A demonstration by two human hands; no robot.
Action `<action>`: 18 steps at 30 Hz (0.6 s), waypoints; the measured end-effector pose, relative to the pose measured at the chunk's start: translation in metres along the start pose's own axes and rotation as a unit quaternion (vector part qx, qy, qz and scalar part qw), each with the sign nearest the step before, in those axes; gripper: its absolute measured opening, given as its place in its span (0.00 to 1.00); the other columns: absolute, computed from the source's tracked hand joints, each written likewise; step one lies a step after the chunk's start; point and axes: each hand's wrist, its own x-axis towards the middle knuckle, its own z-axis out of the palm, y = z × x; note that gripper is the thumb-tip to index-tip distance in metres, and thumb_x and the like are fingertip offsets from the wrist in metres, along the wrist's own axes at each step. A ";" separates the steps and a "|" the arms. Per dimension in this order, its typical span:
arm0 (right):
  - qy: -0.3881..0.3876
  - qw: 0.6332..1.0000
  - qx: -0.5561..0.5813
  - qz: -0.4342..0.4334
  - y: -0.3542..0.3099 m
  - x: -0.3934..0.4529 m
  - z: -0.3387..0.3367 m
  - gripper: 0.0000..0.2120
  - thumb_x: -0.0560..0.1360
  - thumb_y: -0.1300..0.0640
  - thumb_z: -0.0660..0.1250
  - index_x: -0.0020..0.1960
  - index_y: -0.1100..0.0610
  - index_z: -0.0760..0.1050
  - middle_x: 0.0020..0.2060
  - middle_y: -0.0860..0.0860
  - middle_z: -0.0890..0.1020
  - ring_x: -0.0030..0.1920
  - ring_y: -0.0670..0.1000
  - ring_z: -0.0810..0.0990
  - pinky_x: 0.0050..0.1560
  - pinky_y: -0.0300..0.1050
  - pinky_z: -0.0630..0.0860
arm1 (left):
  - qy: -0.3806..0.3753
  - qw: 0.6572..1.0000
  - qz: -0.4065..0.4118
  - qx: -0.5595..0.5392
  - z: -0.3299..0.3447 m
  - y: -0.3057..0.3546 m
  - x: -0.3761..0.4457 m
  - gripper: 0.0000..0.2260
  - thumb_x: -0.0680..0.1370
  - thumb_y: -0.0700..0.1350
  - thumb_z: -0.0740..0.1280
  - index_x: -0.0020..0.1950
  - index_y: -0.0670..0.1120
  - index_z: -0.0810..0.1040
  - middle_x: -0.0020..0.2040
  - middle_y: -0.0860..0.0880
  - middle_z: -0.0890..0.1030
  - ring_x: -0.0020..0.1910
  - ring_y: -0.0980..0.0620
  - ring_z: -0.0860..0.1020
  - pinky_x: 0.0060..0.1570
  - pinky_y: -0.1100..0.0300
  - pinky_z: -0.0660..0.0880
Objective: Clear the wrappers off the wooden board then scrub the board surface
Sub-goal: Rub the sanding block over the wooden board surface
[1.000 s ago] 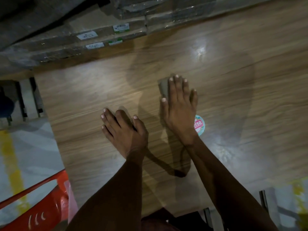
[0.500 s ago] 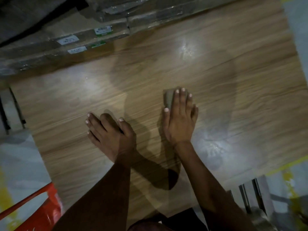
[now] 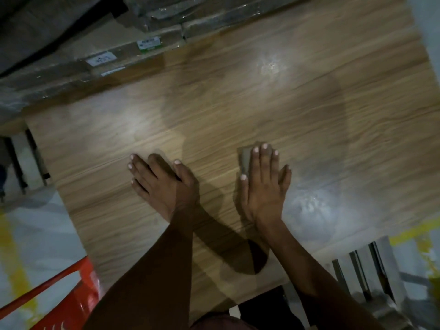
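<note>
The wooden board (image 3: pixel 285 110) fills the view, its left edge and near edge visible. The left hand (image 3: pixel 164 184) lies flat with fingers spread. The right hand (image 3: pixel 264 186) presses flat on a grey pad (image 3: pixel 245 158) mid-board. Bare wood lies open to the far right. Wrapped cartons (image 3: pixel 100 55) border the far edge.

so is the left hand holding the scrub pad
No, the left hand lies flat on the bare board; the pad is under the right hand.
</note>
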 end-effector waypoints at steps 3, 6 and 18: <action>-0.010 0.995 -0.013 -0.096 0.005 -0.012 0.000 0.31 0.84 0.45 0.48 0.84 0.54 0.54 0.83 0.51 0.54 0.83 0.56 0.53 0.77 0.66 0.55 | 0.006 1.000 0.002 -0.004 -0.001 0.000 0.000 0.25 0.80 0.55 0.61 0.75 0.46 0.67 0.82 0.42 0.59 0.82 0.42 0.56 0.78 0.42 0.55; 0.011 1.000 -0.016 0.000 0.024 -0.005 -0.003 0.30 0.84 0.45 0.49 0.84 0.53 0.54 0.83 0.51 0.54 0.83 0.56 0.55 0.77 0.65 0.57 | 0.004 1.000 0.004 -0.006 -0.002 0.001 -0.001 0.26 0.80 0.55 0.60 0.75 0.46 0.66 0.82 0.41 0.58 0.82 0.41 0.55 0.79 0.42 0.54; -0.001 0.998 -0.041 -0.057 0.050 -0.056 -0.002 0.31 0.83 0.45 0.52 0.84 0.51 0.54 0.83 0.49 0.54 0.82 0.54 0.56 0.76 0.64 0.58 | 0.031 0.999 0.016 -0.004 0.001 0.001 -0.004 0.26 0.81 0.55 0.57 0.77 0.44 0.65 0.81 0.39 0.61 0.81 0.40 0.58 0.77 0.42 0.57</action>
